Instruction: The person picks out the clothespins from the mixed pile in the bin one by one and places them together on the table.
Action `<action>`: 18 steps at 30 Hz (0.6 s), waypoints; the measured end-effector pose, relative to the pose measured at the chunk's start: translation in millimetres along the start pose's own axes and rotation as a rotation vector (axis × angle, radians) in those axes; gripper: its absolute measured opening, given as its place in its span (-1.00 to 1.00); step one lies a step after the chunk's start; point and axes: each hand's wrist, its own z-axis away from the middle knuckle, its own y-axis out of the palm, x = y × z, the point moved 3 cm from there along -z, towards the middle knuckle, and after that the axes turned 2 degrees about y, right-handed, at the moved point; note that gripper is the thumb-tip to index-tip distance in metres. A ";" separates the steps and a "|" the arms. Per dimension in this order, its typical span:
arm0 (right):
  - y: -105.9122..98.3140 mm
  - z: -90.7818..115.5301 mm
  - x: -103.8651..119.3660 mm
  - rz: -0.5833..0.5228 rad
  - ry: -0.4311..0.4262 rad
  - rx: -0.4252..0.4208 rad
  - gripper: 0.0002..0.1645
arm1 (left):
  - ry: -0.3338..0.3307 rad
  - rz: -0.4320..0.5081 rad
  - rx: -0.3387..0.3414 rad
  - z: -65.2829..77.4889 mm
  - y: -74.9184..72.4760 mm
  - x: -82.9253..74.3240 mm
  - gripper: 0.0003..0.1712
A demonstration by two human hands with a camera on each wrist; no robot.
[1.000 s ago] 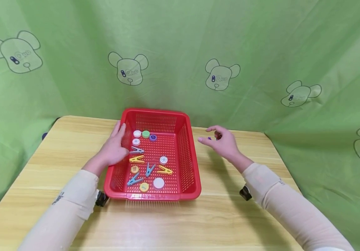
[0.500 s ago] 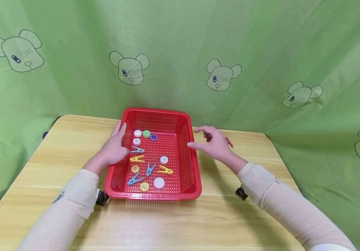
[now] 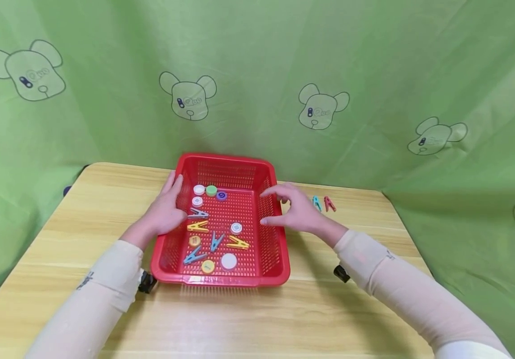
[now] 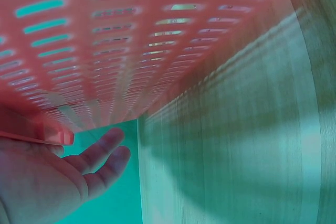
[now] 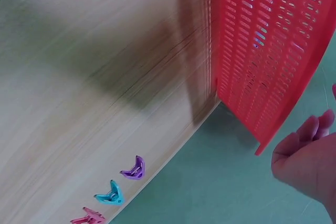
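While the left hand (image 3: 164, 209) grips the side of a red perforated plastic basket (image 3: 219, 280), the right hand (image 3: 297, 209) hovers released over the opposite rim.
The basket stands on a pale wood-grained table (image 3: 221, 324), before a green printed curtain (image 3: 248, 45); the right thumb and forefinger are parted, grasping nothing. Round plastic caps (image 3: 229, 262) in white, green, purple and yellow lie inside among yellow and blue plastic pegs (image 3: 241, 244), with a purple peg (image 5: 137, 169), a turquoise peg (image 5: 113, 196) and a red peg (image 3: 329, 203) outside, to its right.
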 end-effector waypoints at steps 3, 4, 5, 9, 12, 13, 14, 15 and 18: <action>4.0 -3.1 2.3 -0.016 -0.035 0.066 -0.28 | -0.006 -0.003 0.001 -0.1 0.0 0.0 0.16; 5.4 -4.1 3.6 -0.025 -0.042 0.089 -0.26 | -0.010 0.001 0.003 -0.2 0.1 -0.1 0.16; 6.7 -5.3 4.8 -0.033 -0.052 0.110 -0.24 | -0.009 0.000 0.004 -0.1 0.0 -0.2 0.16; 10.6 -11.2 9.6 -0.064 -0.107 0.176 -0.17 | -0.009 0.009 0.005 -0.1 -0.2 -0.3 0.17; 12.1 -17.2 13.6 -0.066 -0.143 0.214 -0.13 | -0.011 0.006 0.003 -0.5 -0.8 -0.3 0.17; 13.1 -19.2 14.6 -0.065 -0.145 0.230 -0.13 | -0.010 0.001 0.002 -0.7 -1.0 0.0 0.16; 14.4 -21.3 15.1 -0.069 -0.151 0.249 -0.12 | -0.010 -0.002 0.001 -0.8 -0.9 0.3 0.17; 16.3 -23.5 15.1 -0.080 -0.153 0.273 -0.12 | -0.006 -0.007 0.001 -0.9 -0.6 0.8 0.17; 22.4 -28.6 15.7 -0.114 -0.150 0.357 -0.12 | -0.004 -0.008 0.001 -1.4 0.5 1.6 0.18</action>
